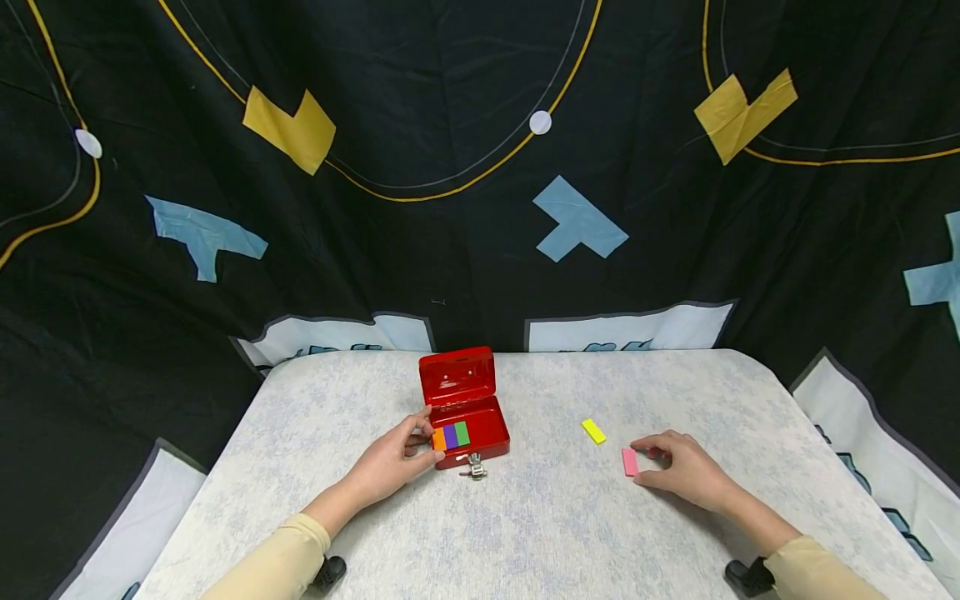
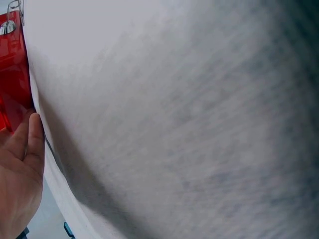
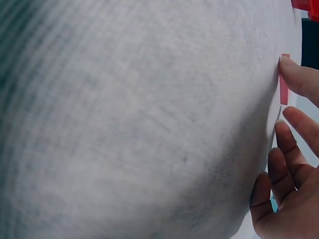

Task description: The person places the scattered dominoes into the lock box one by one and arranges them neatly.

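Observation:
A red metal cash box (image 1: 491, 451) stands on the table with its lid (image 1: 457, 375) raised. Inside it, along the left, lie an orange block (image 1: 438, 439), a purple block (image 1: 450, 437) and a green block (image 1: 462, 433) side by side. My left hand (image 1: 386, 462) holds the box at its left side, thumb by the front corner and index finger farther back. At the right, my right hand (image 1: 690, 471) has thumb and index finger around a pink block (image 1: 628, 462). The right wrist view shows the thumb at one end of it and the index fingertip slightly apart from the other.
A yellow block (image 1: 594, 431) lies on the table (image 1: 540, 533) between the box and the right hand. A silver lock with keys (image 1: 474, 468) is at the box's front. Behind the table hangs a black cloth (image 1: 450, 267) with tape pieces.

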The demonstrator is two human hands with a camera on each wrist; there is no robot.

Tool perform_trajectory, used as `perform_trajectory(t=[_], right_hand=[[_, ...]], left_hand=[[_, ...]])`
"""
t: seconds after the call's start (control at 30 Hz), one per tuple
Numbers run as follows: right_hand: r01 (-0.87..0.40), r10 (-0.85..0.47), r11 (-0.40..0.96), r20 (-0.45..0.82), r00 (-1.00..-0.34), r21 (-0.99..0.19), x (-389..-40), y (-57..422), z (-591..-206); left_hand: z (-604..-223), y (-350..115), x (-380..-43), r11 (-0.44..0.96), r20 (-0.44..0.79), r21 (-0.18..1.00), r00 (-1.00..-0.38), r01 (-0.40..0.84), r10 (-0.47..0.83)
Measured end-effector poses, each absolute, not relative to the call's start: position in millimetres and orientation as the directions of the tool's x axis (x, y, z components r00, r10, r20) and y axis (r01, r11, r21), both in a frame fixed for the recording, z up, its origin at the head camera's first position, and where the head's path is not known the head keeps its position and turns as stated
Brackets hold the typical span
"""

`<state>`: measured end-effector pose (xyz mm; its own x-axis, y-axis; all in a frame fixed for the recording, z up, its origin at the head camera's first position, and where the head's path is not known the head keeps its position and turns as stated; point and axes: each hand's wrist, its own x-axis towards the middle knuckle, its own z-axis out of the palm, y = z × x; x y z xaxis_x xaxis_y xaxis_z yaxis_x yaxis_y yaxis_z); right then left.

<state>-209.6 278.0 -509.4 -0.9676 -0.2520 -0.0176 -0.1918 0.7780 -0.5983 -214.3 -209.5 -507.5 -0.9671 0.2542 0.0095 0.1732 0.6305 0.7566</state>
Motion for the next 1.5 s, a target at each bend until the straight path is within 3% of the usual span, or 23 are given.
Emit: perform_trajectory(t=[1.5], right_hand=[[-0.172,-0.232,0.779,-0.022,-0.973,-0.603,-209.7,278.2,-513.4]], left_hand=[[-506.3,-209.0,-212.3,0.623,0.011,0.763,-0.967,0.174,0.255]])
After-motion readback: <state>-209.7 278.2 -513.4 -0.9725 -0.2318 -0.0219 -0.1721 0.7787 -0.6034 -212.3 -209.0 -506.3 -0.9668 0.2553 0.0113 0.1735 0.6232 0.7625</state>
